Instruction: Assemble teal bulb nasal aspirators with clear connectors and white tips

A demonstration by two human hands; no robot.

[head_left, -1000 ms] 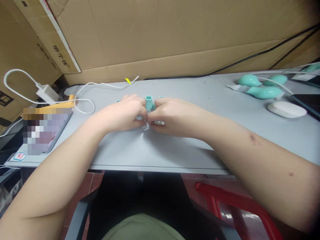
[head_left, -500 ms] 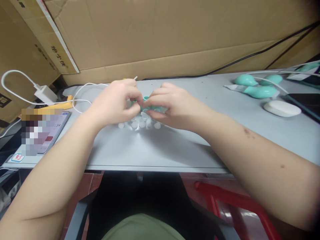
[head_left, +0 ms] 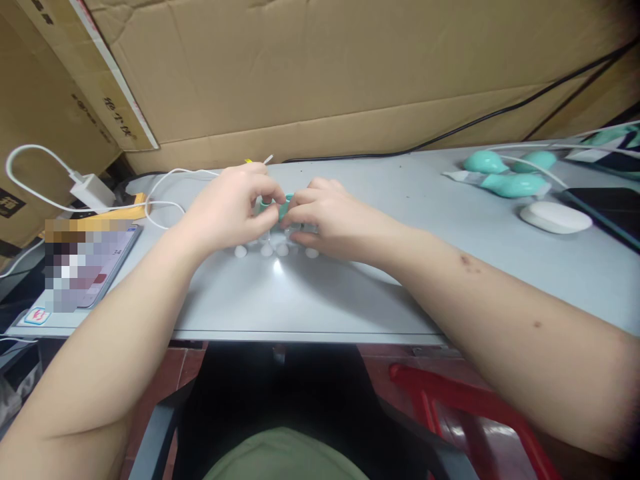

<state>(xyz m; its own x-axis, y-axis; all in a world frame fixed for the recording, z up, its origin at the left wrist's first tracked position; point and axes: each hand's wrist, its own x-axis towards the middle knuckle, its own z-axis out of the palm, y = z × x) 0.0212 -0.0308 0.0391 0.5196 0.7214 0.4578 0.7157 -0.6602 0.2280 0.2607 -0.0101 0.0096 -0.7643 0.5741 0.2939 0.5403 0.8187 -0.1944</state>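
My left hand (head_left: 233, 207) and my right hand (head_left: 335, 217) come together over the middle of the desk, fingers curled and nearly touching. Between them shows part of a teal piece (head_left: 285, 209) with a round, open rim. Clear, tube-like parts stand just below the fingertips, mostly covered by the hands. Several round white knobs, one a white knob (head_left: 241, 251) on the left and one a white knob (head_left: 312, 253) on the right, line their near side. What each hand pinches is hidden behind the fingers.
At the right lie teal bulb-shaped objects (head_left: 515, 185), a white rounded case (head_left: 556, 217) and a dark device (head_left: 607, 210). A phone (head_left: 113, 267), yellow strip (head_left: 115, 215) and white charger (head_left: 93, 193) are at the left. Cardboard (head_left: 300, 73) walls the back; a red stool (head_left: 450, 393) stands below.
My right hand has shifted slightly left and down, its fingers closer over the clear parts. My left hand stays nearly in place. The whole view has turned a little.
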